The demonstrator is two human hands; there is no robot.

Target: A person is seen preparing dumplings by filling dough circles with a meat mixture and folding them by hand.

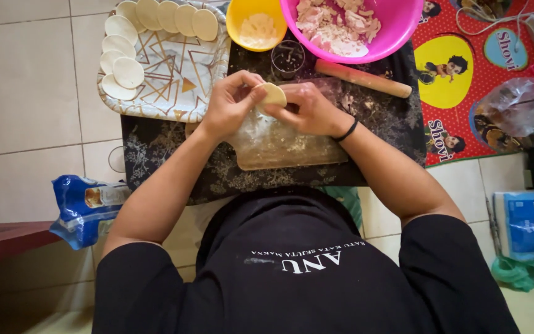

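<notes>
Hands meet above a floured wooden board [292, 151]: the left hand [230, 105] and right hand [310, 110] both pinch 1 round dough wrapper [273, 94] between fingertips. Nearby sit a patterned tray [174, 80] of wrappers, a pink filling bowl [372, 37] and a rolling pin [363, 78].

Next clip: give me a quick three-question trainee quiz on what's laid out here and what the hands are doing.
1. True or false: both hands pinch the same dough round.
2. Where do the flat dough discs lie? A) on the patterned tray B) in the pink bowl C) on the wooden board
3. What lies just beyond the right hand, below the pink bowl?

Key
1. True: the left hand and the right hand meet on it.
2. A, along the tray's edge.
3. A wooden rolling pin.
</notes>
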